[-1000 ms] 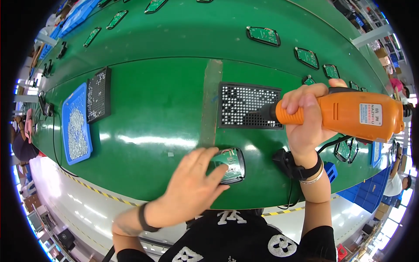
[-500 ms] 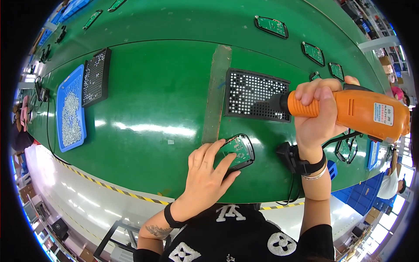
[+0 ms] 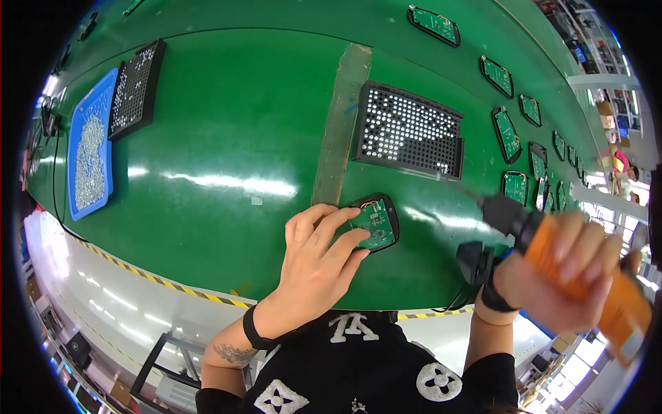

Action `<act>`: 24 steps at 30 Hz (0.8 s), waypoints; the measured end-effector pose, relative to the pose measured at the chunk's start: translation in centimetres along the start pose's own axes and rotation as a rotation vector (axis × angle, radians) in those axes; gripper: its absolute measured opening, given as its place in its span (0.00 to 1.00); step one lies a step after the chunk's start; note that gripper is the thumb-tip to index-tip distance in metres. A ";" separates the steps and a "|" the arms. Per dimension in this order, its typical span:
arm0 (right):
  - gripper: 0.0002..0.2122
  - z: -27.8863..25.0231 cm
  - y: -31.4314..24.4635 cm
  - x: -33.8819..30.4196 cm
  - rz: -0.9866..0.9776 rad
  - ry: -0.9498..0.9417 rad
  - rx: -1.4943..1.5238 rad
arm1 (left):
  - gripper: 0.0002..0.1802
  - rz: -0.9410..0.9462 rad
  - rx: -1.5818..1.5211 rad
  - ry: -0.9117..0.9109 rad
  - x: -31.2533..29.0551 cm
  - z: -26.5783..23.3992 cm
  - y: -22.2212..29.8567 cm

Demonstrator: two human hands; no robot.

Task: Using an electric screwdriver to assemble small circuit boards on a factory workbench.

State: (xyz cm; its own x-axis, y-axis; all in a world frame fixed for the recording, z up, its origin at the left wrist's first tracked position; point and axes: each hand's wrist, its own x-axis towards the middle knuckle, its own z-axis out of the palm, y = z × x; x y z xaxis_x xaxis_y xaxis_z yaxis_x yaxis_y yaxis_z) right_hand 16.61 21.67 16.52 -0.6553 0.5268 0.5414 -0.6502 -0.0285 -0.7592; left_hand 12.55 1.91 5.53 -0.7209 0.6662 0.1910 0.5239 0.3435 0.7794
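Observation:
My left hand [image 3: 318, 247] grips a green circuit board [image 3: 379, 226] seated in a black rounded casing on the green bench. Its fingers lie over the board's left side, with the thumb along the near edge. In my right hand [image 3: 555, 286] is an orange electric screwdriver [image 3: 624, 321], my fingers wrapped round its body. Its black nose and thin bit point left, just off the near right corner of a black screw tray [image 3: 407, 169]. Motion blurs the tool, so I cannot tell whether a screw sits on the bit. Many of the tray's holes hold silvery screws.
A blue bin [image 3: 109, 159] of loose screws stands at the left, beside a second black perforated tray [image 3: 146, 96]. Several cased circuit boards [image 3: 497, 76] lie along the far right. Yellow-and-black tape [image 3: 165, 279] marks the bench's near edge.
My right hand has swung the screwdriver away from the tray, rightward and toward me. My left hand stays on the cased board. The whole view has shifted somewhat.

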 end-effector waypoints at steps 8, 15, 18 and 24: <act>0.24 0.0 -0.5 -4.9 0.001 -0.397 -0.099 | 0.17 0.019 -0.025 -0.001 -0.2 -0.2 -0.2; 0.26 -0.1 0.7 -6.2 -0.061 -0.328 -0.090 | 0.18 0.063 0.003 0.007 -0.3 0.1 -0.4; 0.26 0.0 0.8 -6.1 -0.049 -0.348 -0.084 | 0.18 0.061 0.004 0.014 -0.4 0.0 -0.4; 0.25 0.1 1.1 -6.3 -0.043 -0.321 -0.096 | 0.17 0.028 -0.028 0.025 -0.4 0.2 -0.3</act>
State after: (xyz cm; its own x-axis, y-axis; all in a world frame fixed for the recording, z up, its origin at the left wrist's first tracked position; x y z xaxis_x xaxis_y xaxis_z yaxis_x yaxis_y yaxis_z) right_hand 20.00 18.23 12.30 -0.7257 0.2305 0.6482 -0.6508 0.0757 -0.7555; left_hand 12.78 1.66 5.09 -0.7174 0.6584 0.2277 0.5315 0.3058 0.7899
